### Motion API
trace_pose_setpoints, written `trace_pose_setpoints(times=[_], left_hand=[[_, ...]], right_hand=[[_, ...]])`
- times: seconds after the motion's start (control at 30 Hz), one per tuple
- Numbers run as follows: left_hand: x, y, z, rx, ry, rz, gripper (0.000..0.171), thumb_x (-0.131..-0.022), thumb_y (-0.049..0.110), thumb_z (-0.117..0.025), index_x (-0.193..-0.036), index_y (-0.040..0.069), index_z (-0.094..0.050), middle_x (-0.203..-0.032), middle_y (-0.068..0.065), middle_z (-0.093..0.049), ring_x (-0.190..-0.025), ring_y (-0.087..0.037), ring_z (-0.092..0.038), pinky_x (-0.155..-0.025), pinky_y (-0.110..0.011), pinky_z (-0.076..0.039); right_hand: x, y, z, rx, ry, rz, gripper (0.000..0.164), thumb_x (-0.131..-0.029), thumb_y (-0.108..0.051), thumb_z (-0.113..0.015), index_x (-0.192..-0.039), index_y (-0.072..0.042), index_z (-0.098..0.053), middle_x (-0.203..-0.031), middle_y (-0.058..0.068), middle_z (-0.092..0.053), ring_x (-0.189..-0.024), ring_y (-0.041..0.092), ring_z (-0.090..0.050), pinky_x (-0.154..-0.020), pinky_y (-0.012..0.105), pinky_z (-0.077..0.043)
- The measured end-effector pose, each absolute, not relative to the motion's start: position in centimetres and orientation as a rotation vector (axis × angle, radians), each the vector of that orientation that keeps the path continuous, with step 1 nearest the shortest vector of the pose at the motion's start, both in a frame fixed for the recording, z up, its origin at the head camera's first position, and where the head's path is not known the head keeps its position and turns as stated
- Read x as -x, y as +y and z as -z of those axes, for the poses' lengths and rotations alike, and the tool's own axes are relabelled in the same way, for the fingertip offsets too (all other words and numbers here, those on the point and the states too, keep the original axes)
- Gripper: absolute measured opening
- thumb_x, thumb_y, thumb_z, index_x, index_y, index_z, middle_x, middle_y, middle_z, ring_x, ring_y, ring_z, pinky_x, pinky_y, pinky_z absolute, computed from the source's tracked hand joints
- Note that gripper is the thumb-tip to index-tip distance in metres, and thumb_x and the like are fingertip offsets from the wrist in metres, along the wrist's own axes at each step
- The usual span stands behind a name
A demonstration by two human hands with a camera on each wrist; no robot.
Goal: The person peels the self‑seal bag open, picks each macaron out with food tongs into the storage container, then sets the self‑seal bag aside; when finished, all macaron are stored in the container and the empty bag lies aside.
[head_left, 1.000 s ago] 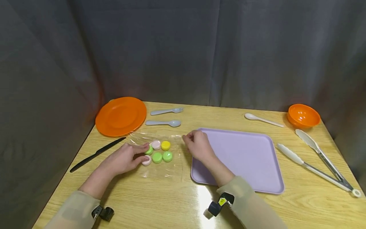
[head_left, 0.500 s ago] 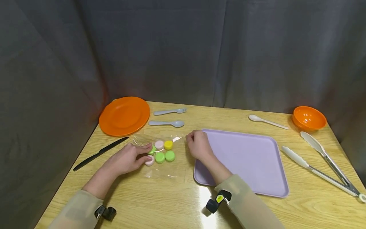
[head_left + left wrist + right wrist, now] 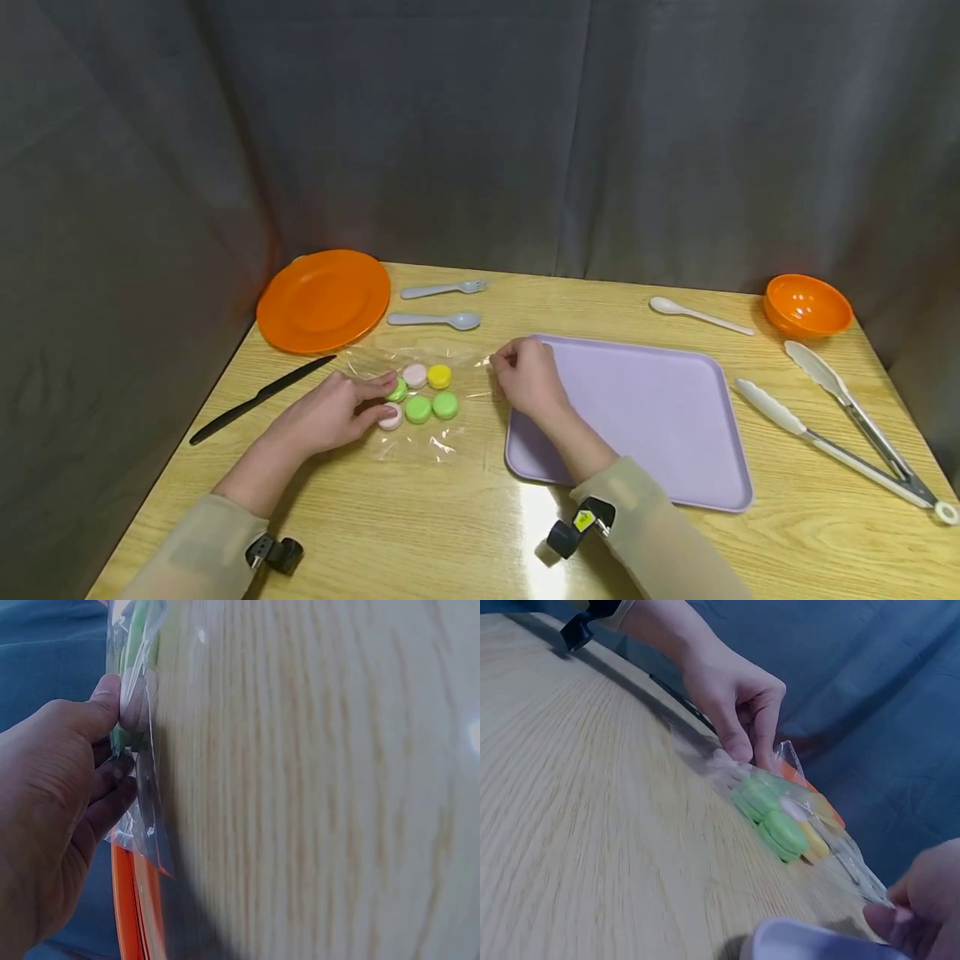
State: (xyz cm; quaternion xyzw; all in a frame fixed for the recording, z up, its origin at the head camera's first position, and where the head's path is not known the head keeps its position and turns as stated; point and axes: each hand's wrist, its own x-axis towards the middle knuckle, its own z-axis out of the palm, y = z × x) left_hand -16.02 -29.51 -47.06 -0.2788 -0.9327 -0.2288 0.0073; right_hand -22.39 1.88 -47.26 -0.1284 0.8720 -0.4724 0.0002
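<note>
A clear plastic bag (image 3: 416, 443) lies flat on the wooden table with several toy-like macarons in it. Green macarons (image 3: 446, 406), a yellow macaron (image 3: 439, 377) and a pink macaron (image 3: 415, 376) show through the film. My left hand (image 3: 326, 417) grips the bag's left part, thumb at another pink macaron (image 3: 391, 417) and fingers at a green one; in the left wrist view the thumb (image 3: 107, 701) presses the film. At the bag's upper right corner, my right hand (image 3: 532, 379) pinches the film between thumb and fingers, over the tray's left edge.
A lilac tray (image 3: 637, 417) lies right of the bag. Beyond are an orange plate (image 3: 324, 300), a grey fork (image 3: 442, 289), a grey spoon (image 3: 435, 320). A black knife (image 3: 262, 400) is at left; tongs (image 3: 847, 433), a white spoon (image 3: 701, 316) and an orange bowl (image 3: 807, 306) at right.
My right hand has shifted slightly to the right with the bag's corner drawn toward it. The left hand stays at the same macarons. The head view has moved a little.
</note>
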Motion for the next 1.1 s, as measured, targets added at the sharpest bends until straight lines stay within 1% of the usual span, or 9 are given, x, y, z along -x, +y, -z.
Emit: trace_pose_setpoints(times=[0.1, 0.13, 0.23, 0.37, 0.5, 0.6, 0.73, 0.9, 1.1], left_hand=[[16.1, -29.6, 47.1, 0.861, -2.929, 0.714, 0.05, -0.098, 0.027, -0.08, -0.139, 0.001, -0.066, -0.141, -0.014, -0.063, -0.106, -0.038, -0.071, -0.101, -0.048, -0.054], [16.1, -29.6, 47.1, 0.857, -2.932, 0.714, 0.05, -0.098, 0.027, -0.08, -0.139, 0.001, -0.066, -0.141, -0.014, -0.063, -0.114, -0.038, -0.069, -0.102, -0.048, -0.054], [16.1, -29.6, 47.0, 0.847, -2.943, 0.721, 0.051, -0.098, 0.028, -0.079, -0.14, 0.001, -0.066, -0.142, -0.014, -0.063, -0.124, -0.037, -0.063, -0.103, -0.049, -0.053], [16.1, -29.5, 46.9, 0.841, -2.947, 0.729, 0.051, -0.098, 0.028, -0.079, -0.14, 0.001, -0.066, -0.142, -0.014, -0.062, -0.127, -0.037, -0.061, -0.103, -0.049, -0.053], [16.0, -29.5, 47.0, 0.838, -2.947, 0.738, 0.051, -0.098, 0.028, -0.079, -0.14, 0.001, -0.066, -0.142, -0.015, -0.062, -0.126, -0.037, -0.062, -0.103, -0.049, -0.052], [16.0, -29.6, 47.2, 0.845, -2.94, 0.745, 0.051, -0.099, 0.028, -0.079, -0.139, 0.0, -0.066, -0.142, -0.015, -0.062, -0.129, -0.035, -0.06, -0.104, -0.049, -0.052], [16.1, -29.4, 47.3, 0.849, -2.935, 0.756, 0.051, -0.099, 0.029, -0.079, -0.139, 0.001, -0.066, -0.142, -0.014, -0.063, -0.131, -0.033, -0.058, -0.105, -0.049, -0.052], [16.0, -29.5, 47.1, 0.845, -2.955, 0.693, 0.052, -0.099, 0.031, -0.078, -0.14, 0.001, -0.066, -0.143, -0.012, -0.062, -0.131, -0.032, -0.059, -0.105, -0.048, -0.052], [16.2, -29.1, 46.3, 0.874, -2.941, 0.618, 0.056, -0.1, 0.037, -0.077, -0.143, 0.003, -0.066, -0.145, -0.012, -0.063, -0.132, -0.03, -0.062, -0.107, -0.049, -0.051]], right_hand=[[22.0, 2.4, 46.9, 0.573, 2.831, 1.423, 0.013, -0.097, -0.007, -0.075, -0.103, 0.004, -0.075, -0.084, 0.008, -0.072, -0.071, 0.017, -0.067, -0.064, 0.031, -0.057], [21.9, 2.7, 46.8, 0.657, 2.861, 1.385, 0.017, -0.096, -0.008, -0.077, -0.107, 0.005, -0.074, -0.091, 0.009, -0.073, -0.078, 0.019, -0.068, -0.069, 0.033, -0.058], [21.2, 3.2, 46.4, 0.92, 2.9, 1.209, 0.027, -0.097, -0.015, -0.079, -0.116, 0.003, -0.072, -0.111, 0.012, -0.072, -0.098, 0.026, -0.071, -0.085, 0.041, -0.059], [20.1, 3.5, 46.4, 1.214, 2.923, 0.811, 0.038, -0.1, -0.031, -0.077, -0.122, 0.0, -0.073, -0.129, 0.014, -0.07, -0.121, 0.032, -0.065, -0.105, 0.048, -0.051], [19.2, 3.5, 46.9, 1.302, 2.873, 0.456, 0.063, -0.101, -0.05, -0.069, -0.138, 0.001, -0.067, -0.148, 0.018, -0.06, -0.139, 0.035, -0.054, -0.117, 0.058, -0.037], [18.8, 3.5, 47.3, 1.274, 2.81, 0.299, 0.082, -0.102, -0.062, -0.062, -0.152, 0.003, -0.054, -0.16, 0.018, -0.047, -0.149, 0.036, -0.042, -0.122, 0.064, -0.025], [18.6, 3.7, 47.5, 1.229, 2.764, 0.238, 0.092, -0.1, -0.069, -0.058, -0.158, 0.002, -0.045, -0.167, 0.017, -0.036, -0.155, 0.034, -0.032, -0.123, 0.066, -0.018], [18.6, 3.8, 47.7, 1.22, 2.766, 0.207, 0.099, -0.098, -0.074, -0.056, -0.159, 0.002, -0.044, -0.168, 0.018, -0.034, -0.156, 0.032, -0.029, -0.123, 0.068, -0.013], [18.6, 3.7, 47.7, 1.229, 2.772, 0.155, 0.1, -0.097, -0.077, -0.054, -0.159, 0.001, -0.044, -0.168, 0.017, -0.033, -0.156, 0.032, -0.029, -0.123, 0.068, -0.011]])
